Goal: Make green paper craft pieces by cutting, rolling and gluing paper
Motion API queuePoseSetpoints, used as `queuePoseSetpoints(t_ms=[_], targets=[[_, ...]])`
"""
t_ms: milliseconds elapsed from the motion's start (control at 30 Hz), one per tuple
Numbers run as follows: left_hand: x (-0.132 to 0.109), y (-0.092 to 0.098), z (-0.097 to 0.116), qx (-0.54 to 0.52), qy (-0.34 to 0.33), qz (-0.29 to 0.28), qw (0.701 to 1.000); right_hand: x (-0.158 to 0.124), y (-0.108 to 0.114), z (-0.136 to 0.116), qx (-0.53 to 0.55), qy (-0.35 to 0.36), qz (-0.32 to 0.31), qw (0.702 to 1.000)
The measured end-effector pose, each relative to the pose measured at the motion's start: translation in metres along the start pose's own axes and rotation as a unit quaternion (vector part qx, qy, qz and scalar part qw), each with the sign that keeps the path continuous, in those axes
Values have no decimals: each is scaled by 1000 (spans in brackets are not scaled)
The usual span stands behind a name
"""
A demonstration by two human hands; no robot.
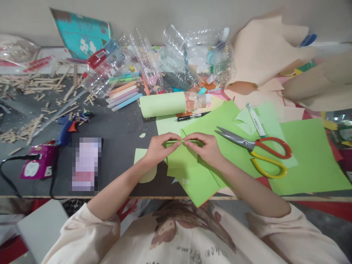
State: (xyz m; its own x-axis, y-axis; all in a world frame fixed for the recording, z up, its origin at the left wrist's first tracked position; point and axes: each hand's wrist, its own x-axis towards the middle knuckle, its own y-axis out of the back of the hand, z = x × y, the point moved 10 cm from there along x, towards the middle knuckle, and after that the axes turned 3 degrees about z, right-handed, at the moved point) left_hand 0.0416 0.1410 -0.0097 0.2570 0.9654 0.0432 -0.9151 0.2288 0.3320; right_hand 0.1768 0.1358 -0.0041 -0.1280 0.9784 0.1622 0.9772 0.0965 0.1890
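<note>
Between my two hands is a thin green paper strip (173, 141), seen edge-on. My left hand (161, 147) pinches its left part between thumb and fingers. With its thumb and fingertips, my right hand (205, 147) pinches the right part, and the fingertips of both hands nearly meet at the middle. Below them lie overlapping green paper sheets (198, 183). To the right, scissors (251, 145) with one red and one yellow handle rest partly opened on green paper. Just beyond my hands lie a black pen (189, 117) and a plastic bottle (196, 101) wrapped in pale green paper (162, 104).
Left of my hands are a phone (86, 164), a blue glue gun (63, 130) and a purple box (38, 161) with a black cord. Wood sticks (33, 86), clay sticks (125, 96) and clear bottles (176, 51) crowd the back. Brown paper (264, 51) stands at back right.
</note>
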Motion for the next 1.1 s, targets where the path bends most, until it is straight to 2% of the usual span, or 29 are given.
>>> queuePoseSetpoints(t_ms=[267,533,900,1100], targets=[[-1,2,-2,-6,0,10,1000,-2,1,1,20,-9,13,1000],[4,18,-11,-53,31,75,995,3,17,6,31,-27,55,998],[3,14,-23,-139,104,46,984,6,25,12,33,-52,65,996],[3,16,-26,-129,116,53,983,8,27,11,34,-48,66,996]])
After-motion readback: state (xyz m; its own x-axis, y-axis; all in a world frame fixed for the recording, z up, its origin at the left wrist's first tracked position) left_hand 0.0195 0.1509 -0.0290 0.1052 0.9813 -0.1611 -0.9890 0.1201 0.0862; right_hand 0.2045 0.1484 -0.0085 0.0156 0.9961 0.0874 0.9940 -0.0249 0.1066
